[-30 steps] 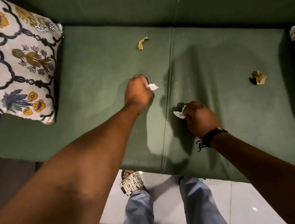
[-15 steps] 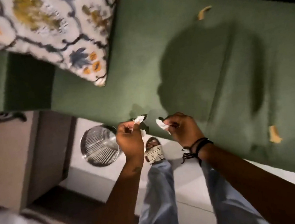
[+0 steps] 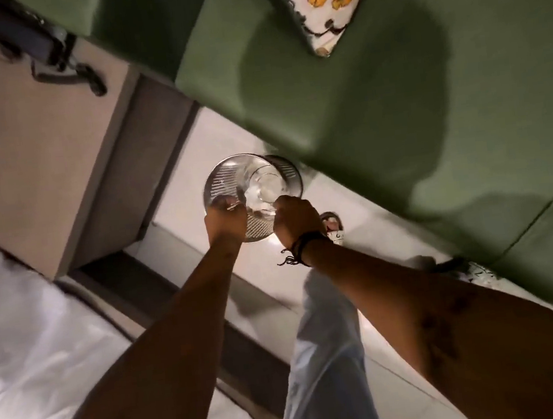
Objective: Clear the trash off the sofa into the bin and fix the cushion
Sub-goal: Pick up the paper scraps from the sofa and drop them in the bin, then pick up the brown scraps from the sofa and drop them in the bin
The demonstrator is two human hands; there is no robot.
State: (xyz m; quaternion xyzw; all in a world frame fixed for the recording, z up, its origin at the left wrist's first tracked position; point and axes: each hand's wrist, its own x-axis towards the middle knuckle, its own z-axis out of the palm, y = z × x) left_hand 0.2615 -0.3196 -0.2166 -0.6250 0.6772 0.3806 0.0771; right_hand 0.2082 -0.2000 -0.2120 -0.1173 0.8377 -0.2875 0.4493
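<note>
Metal mesh bin [image 3: 222, 181] on floor [image 3: 309, 267] by sofa [image 3: 396, 126] corner, now right under both hands. Half a sec ago hands at sofa edge, each pinching a white scrap; now left hand [image 3: 226, 216] and right hand [image 3: 295, 217] over bin mouth, side by side, fingers curled downward. Scraps not visible (dropped or hidden under knuckles, cannot tell); grip state likewise unclear. Means first two bits likely at or in bin. Sofa seat in view bare here; brown scraps seen earlier now out of frame, so prob still to fetch. Floral cushion [image 3: 323, 0] at top, corner only, not yet fixed. Around: beige cabinet [image 3: 37, 150] left, white bedding [image 3: 24, 341] lower left, trouser leg [image 3: 323, 359] below. Nothing blocking bin.
</note>
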